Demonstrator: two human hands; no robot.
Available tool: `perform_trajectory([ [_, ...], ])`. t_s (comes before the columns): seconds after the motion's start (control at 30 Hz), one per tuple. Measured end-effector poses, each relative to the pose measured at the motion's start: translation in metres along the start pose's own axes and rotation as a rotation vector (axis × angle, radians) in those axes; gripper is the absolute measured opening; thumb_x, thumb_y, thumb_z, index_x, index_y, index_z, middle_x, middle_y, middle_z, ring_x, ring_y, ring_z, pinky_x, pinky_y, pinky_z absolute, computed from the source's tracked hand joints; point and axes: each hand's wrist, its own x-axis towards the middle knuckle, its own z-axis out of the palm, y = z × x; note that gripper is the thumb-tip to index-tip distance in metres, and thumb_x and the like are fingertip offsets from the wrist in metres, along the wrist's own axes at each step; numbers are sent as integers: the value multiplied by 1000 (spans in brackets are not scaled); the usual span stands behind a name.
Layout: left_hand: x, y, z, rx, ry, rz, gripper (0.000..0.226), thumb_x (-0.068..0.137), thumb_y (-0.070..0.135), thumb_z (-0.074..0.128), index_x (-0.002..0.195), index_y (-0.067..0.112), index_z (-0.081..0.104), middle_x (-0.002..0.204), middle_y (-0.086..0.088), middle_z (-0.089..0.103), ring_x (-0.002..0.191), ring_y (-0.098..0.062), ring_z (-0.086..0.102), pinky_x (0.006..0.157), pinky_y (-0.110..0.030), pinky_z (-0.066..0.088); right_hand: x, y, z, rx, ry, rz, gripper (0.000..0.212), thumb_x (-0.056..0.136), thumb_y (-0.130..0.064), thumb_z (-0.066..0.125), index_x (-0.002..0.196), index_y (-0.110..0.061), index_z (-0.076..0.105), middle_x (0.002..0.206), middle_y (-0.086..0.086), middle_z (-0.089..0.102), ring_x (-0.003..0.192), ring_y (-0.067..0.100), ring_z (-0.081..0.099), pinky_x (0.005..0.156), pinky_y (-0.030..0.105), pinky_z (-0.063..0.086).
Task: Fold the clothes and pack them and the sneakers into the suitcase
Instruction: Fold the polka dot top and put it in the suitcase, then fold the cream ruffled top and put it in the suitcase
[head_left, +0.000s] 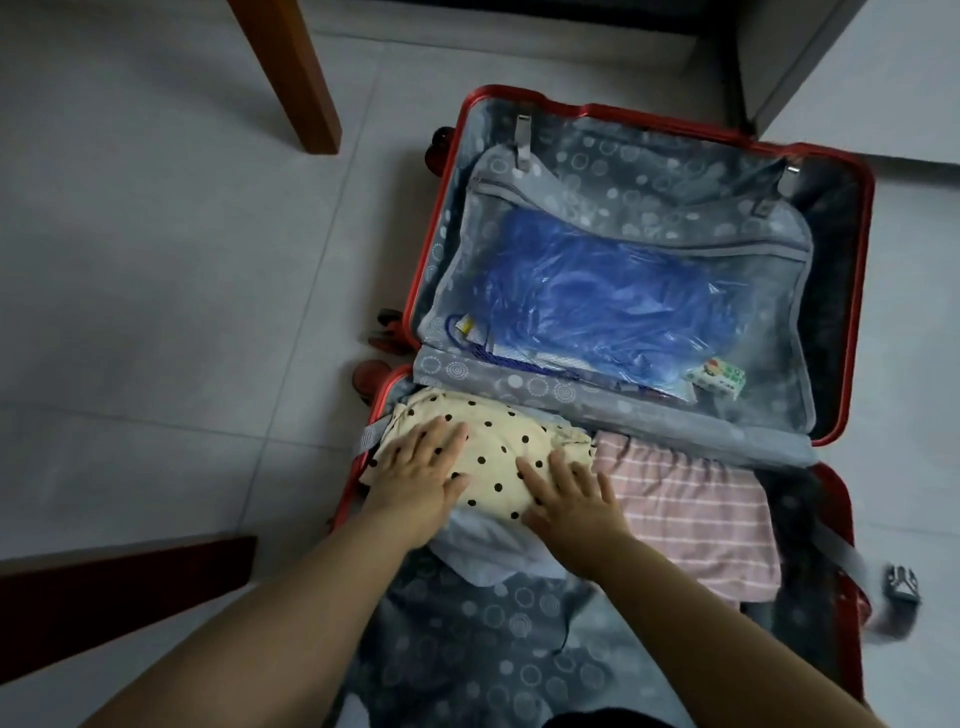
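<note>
A red suitcase (862, 218) lies open on the floor. In its near half, a folded cream garment with black dots (498, 441) lies on a pale blue garment (488, 545) at the far left. My left hand (421, 478) and my right hand (571, 499) press flat on the dotted garment with fingers spread. A folded pink striped garment (696, 509) lies right of them. No sneakers are in view.
The far half's mesh divider holds a blue plastic bag (597, 296) and a small green packet (717, 376). A wooden leg (291, 73) stands at the far left, dark wood (119, 592) at the near left. A strap buckle (901, 582) lies right of the suitcase.
</note>
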Motion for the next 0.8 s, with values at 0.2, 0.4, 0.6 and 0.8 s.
perform_trajectory([
  [0.2,-4,-4,-21,-117,-149,15,59,100,43,23,146,36,-12,155,8,-20,143,-18,-16,118,-40,-2,-15,-23,-34,8,-117,109,65,99,-43,29,146,-37,-16,156,13,-15,144,35,1,115,48,-2],
  [0.4,-125,14,-94,-195,-62,-6,63,101,36,28,139,37,-21,157,3,-10,145,-21,-4,118,-37,0,-139,-84,-123,181,11,124,71,100,-38,30,144,-25,-25,156,14,-16,145,29,1,117,40,1],
  [0.6,-290,46,-236,-306,56,-148,56,102,33,23,149,25,-5,158,-2,8,144,-18,11,114,-33,10,-303,-123,-256,220,55,101,73,100,-36,30,144,-21,-25,157,13,-13,145,29,-1,117,39,1],
  [0.8,-449,70,-353,-261,220,-125,53,101,37,16,150,24,1,157,-2,11,143,-23,15,114,-35,11,-448,-164,-380,86,154,2,69,100,-39,30,147,-22,-18,157,11,-11,145,28,1,117,40,2],
])
